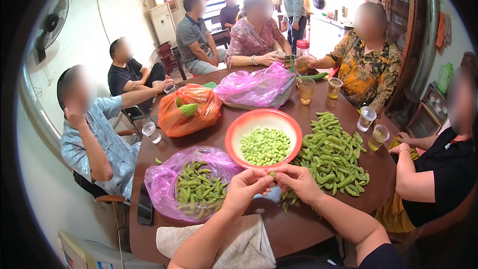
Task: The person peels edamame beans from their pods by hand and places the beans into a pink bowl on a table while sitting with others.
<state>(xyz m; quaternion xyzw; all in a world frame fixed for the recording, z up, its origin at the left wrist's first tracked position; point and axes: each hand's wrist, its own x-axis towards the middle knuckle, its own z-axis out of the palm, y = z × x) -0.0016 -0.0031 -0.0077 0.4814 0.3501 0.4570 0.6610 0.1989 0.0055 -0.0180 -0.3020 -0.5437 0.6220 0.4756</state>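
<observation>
Between the fingertips of my left hand [249,186] and my right hand [298,180] is a small green soybean pod [272,174], pinched from both sides. The hands meet just in front of a red-rimmed enamel basin [232,148], which holds shelled green beans [265,146]. Right of the basin lies a heap of unshelled soybean pods [332,157] on the brown table [298,228]. To the left, a pink plastic bag [160,179] stands spread around empty-looking or whole pods [201,185]; which they are I cannot tell.
A folded towel [239,239] and a phone [145,204] lie at the near edge. Beyond are an orange bag [190,119], a pink bag [257,86] and several drink cups [367,118]. Several people sit around the table; one person [429,168] is close on the right.
</observation>
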